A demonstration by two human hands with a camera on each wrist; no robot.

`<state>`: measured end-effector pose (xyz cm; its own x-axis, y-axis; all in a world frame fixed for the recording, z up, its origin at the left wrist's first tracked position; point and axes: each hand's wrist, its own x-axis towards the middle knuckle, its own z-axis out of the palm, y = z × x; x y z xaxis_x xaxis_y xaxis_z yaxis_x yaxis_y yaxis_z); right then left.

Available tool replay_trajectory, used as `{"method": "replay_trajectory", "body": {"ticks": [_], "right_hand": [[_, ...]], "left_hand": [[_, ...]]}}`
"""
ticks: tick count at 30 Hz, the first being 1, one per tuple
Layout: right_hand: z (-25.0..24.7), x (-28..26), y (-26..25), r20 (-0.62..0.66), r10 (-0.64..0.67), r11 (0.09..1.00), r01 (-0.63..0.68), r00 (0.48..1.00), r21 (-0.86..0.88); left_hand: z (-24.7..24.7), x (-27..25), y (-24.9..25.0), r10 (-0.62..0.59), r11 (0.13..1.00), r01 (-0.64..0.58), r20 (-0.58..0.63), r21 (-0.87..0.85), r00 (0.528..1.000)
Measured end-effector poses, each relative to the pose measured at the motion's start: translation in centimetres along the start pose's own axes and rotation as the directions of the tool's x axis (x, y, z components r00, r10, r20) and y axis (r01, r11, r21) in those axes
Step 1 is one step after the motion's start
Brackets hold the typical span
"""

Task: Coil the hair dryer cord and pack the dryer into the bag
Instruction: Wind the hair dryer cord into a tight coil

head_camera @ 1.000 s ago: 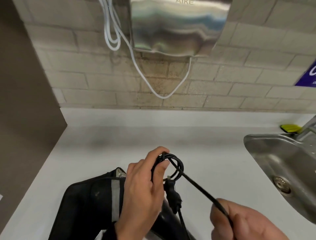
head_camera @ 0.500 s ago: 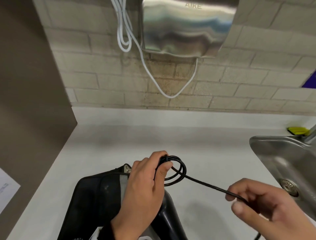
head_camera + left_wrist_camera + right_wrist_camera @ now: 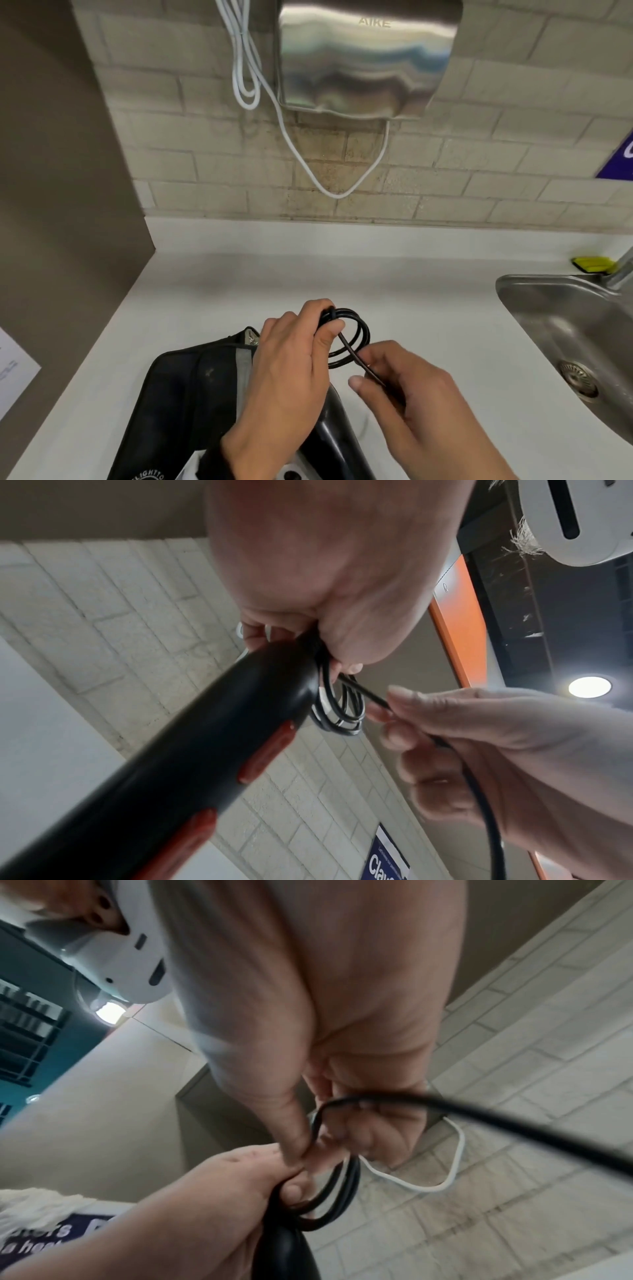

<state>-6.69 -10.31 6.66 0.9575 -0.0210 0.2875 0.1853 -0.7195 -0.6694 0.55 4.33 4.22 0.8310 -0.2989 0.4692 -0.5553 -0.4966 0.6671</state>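
We are gripping the hair dryer (image 3: 337, 431) handle and coiled cord (image 3: 352, 337) in our left hand (image 3: 284, 370), right hand (image 3: 418, 394) pinching the loose cord; bag (image 3: 178, 404) lying beneath, unpacked.

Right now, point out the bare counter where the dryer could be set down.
Bare white counter runs between the tiled wall and the hands, and a strip lies between the right hand and the sink. The near left is crowded by the black bag.

A steel hand dryer (image 3: 366, 58) hangs on pale brick wall (image 3: 496, 150) above white counter (image 3: 342, 274).
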Motion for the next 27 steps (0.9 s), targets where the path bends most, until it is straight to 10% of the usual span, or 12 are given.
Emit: {"method": "replay_trajectory", "body": {"ticks": [7, 14, 27], "right_hand": [[-1.9, 1.0, -1.0, -0.142, -0.236, 0.969, 0.222, 0.961, -0.106], [-2.3, 2.5, -1.7, -0.08, -0.007, 0.884, 0.044, 0.997, 0.465], [-0.2, 2.6, -1.3, -0.143, 0.116, 0.777, 0.0, 0.983, 0.63]], "left_hand": [[-0.5, 0.0, -0.1, 0.059, 0.998, -0.055, 0.128, -0.04, 0.99], [-0.7, -0.7, -0.3, 0.148, 0.986, -0.132, 0.156, -0.106, 0.977], [-0.3, -0.9, 0.1, 0.17, 0.985, -0.169, -0.017, 0.014, 0.985]]}}
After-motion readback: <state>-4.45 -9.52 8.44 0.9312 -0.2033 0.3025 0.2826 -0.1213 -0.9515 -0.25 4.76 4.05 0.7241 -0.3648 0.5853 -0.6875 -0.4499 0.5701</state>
